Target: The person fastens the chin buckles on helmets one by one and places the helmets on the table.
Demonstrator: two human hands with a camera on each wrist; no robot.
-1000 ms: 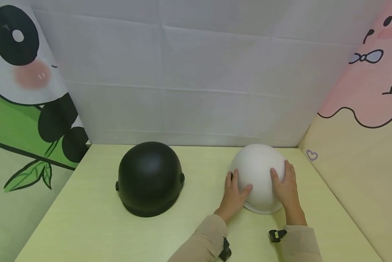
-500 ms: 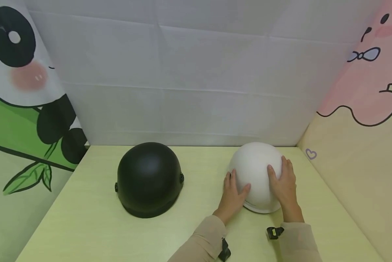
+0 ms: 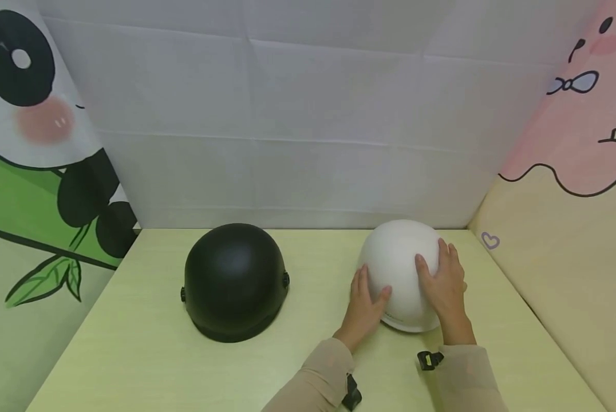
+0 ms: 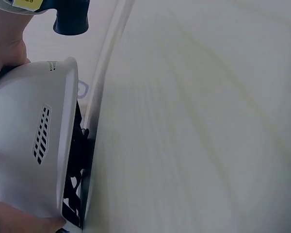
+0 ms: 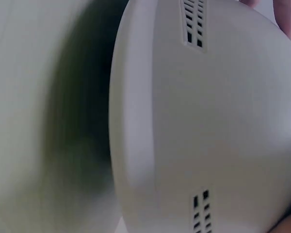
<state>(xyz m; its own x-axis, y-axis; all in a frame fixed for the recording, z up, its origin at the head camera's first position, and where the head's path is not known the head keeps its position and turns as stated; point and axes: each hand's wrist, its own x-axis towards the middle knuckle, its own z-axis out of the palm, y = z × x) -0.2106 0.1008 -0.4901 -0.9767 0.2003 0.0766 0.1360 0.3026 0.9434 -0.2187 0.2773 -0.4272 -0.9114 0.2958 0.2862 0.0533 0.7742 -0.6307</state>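
A white hard-shell helmet (image 3: 398, 269), dome up, is held between both hands at the right of the head view. My left hand (image 3: 362, 309) grips its left side, thumb toward the front. On the opposite side my right hand (image 3: 444, 286) holds the shell with spread fingers. In the left wrist view, the white helmet (image 4: 24, 136) has slotted vents, and dark straps (image 4: 75, 170) show under its rim, which stands partly off the table. The right wrist view has the helmet's shell (image 5: 223, 116) close up, with a dark shadow beside its rim.
A black helmet (image 3: 235, 283) sits dome up on the pale yellow table (image 3: 133, 355), left of the white one. Behind the table rises a white cloth wall (image 3: 308, 114). Printed panels flank it, a panda (image 3: 55, 120) left and a pink figure (image 3: 571, 131) right.
The white helmet has shifted slightly up the head view, and both hands have moved along with it, the right hand more. The black helmet stays in place.
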